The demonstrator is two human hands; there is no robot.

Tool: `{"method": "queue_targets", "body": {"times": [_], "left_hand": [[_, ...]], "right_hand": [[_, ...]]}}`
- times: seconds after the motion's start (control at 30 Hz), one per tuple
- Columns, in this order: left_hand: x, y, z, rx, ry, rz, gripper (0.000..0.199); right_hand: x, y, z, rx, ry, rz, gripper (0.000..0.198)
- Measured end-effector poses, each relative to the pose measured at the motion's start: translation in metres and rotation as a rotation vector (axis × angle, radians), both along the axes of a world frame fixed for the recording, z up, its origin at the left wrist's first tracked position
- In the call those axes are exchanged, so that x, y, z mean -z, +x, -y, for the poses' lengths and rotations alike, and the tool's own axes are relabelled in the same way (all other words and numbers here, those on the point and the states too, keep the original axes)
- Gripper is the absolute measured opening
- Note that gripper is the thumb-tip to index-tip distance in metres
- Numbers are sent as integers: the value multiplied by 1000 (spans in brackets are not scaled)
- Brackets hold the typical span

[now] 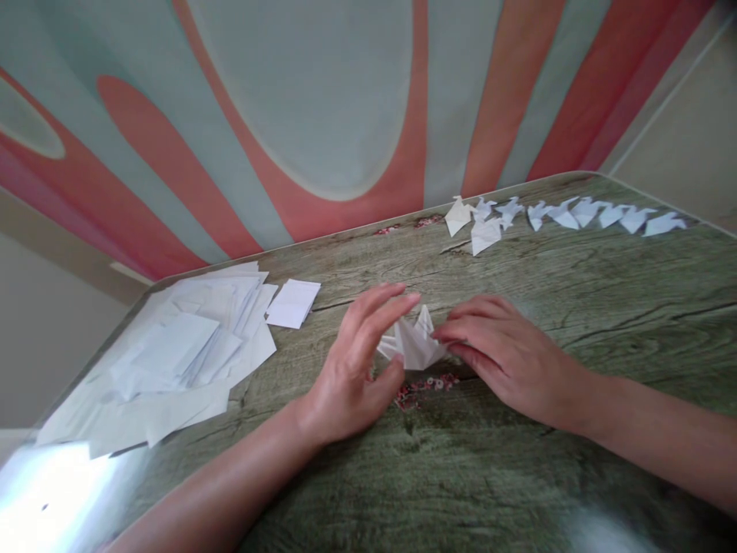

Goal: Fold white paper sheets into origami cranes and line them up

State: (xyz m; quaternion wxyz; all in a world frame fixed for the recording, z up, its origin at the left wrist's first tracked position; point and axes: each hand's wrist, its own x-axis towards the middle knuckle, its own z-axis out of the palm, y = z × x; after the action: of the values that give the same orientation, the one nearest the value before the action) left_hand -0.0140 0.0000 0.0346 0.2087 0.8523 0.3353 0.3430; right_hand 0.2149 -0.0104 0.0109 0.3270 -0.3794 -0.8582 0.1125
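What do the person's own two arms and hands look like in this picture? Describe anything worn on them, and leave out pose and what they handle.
Both forearms are bare as far as the picture shows: no sleeves reach into view. The left hand and the right hand wear no gloves, and no rings, watch, bracelet or markings can be seen. The fingers look slender, with short nails that appear unpainted.

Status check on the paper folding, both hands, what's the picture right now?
Left hand and right hand both on half-folded white paper. Loose sheets left, finished folded figures far right. Nothing in the way.
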Motion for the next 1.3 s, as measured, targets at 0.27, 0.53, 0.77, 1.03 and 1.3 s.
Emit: {"method": "queue_targets", "body": {"times": [0.27, 0.53, 0.77, 1.03, 1.3], "left_hand": [[11, -6, -8, -61, -384, 46, 44], [8, -1, -7, 22, -355, -2, 20], [4, -2, -7, -10, -424, -67, 16], [7, -11, -14, 17, -701, -12, 14], [5, -8, -10, 62, -583, -114, 17]], "right_hand": [[4, 0, 3, 102, -234, -117, 9], [0, 0, -1, 50, -493, -197, 10], [1, -1, 0, 85, -547, -173, 15], [-7, 4, -5, 97, -624, -145, 15], [1, 4, -3, 50, -295, -117, 12]]}}
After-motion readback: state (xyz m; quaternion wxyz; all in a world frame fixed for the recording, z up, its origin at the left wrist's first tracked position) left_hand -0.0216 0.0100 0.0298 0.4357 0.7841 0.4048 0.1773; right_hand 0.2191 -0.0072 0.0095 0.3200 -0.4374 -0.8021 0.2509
